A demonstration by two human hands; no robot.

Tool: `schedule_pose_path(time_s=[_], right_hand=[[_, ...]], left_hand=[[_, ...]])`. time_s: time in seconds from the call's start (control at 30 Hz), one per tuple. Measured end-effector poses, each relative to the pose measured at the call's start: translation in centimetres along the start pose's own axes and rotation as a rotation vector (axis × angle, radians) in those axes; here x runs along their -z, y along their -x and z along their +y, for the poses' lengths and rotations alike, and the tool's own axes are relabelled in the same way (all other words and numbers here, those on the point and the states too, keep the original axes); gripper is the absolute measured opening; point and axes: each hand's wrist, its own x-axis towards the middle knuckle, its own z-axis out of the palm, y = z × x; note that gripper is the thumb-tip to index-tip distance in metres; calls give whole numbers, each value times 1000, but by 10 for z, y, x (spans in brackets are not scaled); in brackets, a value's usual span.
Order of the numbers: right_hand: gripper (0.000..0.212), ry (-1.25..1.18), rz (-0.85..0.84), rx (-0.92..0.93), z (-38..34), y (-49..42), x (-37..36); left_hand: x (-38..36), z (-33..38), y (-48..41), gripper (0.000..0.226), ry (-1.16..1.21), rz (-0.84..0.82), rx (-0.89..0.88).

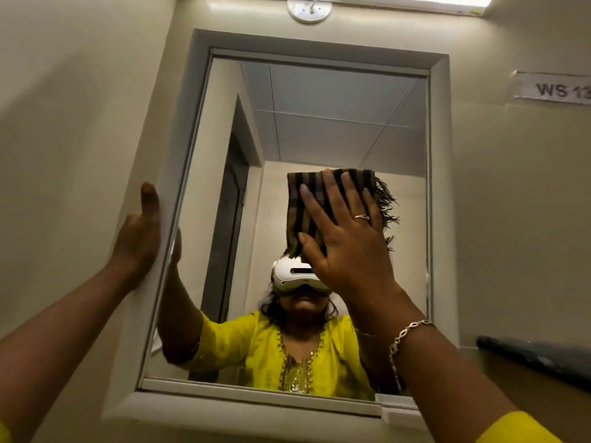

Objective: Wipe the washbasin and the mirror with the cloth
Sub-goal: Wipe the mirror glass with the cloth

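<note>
A mirror (335,123) in a white frame (166,282) hangs on the beige wall and fills the middle of the head view. My right hand (348,238) lies flat with spread fingers on a brown striped cloth (299,212) with a fringed edge, pressing it against the glass near the mirror's centre. My left hand (140,238) rests against the left side of the frame, fingers pointing up. The washbasin is out of view. The glass reflects a person in a yellow top with a white headset.
A round lamp base (309,10) and a bright light strip (415,1) sit above the mirror. A white label reading "WS 13" (555,89) is stuck on the wall at right. A dark bar (537,356) juts from the wall at lower right.
</note>
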Motion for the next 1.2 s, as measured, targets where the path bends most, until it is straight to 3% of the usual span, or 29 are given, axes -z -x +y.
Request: schedule_pose_path(time_s=[0.33, 0.43, 0.73, 1.2], right_hand=[[60, 80, -21, -126, 62, 19, 16], [59, 78, 25, -204, 54, 23, 14], [61, 108, 79, -380, 8, 33, 1], [61, -10, 28, -174, -119, -16, -33]], left_hand=[[1, -9, -4, 84, -8, -27, 12], [0, -5, -2, 71, 21, -30, 28], [0, 1, 1, 69, 79, -32, 65], [4, -5, -1, 62, 108, -94, 69]])
